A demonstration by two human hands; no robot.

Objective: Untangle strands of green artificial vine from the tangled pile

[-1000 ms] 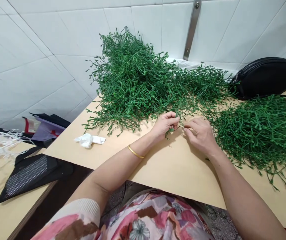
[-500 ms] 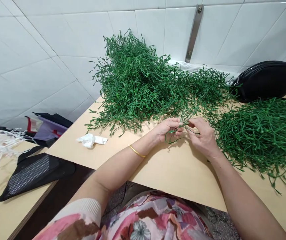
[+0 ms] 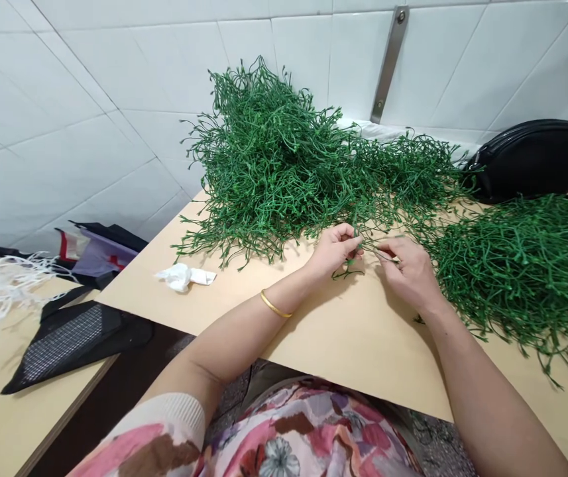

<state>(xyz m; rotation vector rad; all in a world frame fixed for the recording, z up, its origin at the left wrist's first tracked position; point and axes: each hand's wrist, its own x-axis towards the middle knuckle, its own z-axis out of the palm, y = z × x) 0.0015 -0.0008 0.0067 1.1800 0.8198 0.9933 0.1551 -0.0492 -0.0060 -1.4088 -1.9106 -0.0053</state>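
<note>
In the middle of the table, my left hand pinches a thin green plastic stem, whose end hangs below the fingers. To its right, my right hand has thumb and finger closed on thin green strands that run across toward the left hand. A tall heap of green stems rises behind my hands and spreads right along the wall. Another green pile lies to the right of my right hand.
A crumpled white tissue lies on the table's left part. At the back right rests a black bag. White cords and a black mesh-patterned item are on another table at left. A metal bracket is on the tiled wall.
The green loop between my hands has opened out and shrunk to a short end under my left hand. My right hand has shifted slightly right, widening the gap between the hands.
</note>
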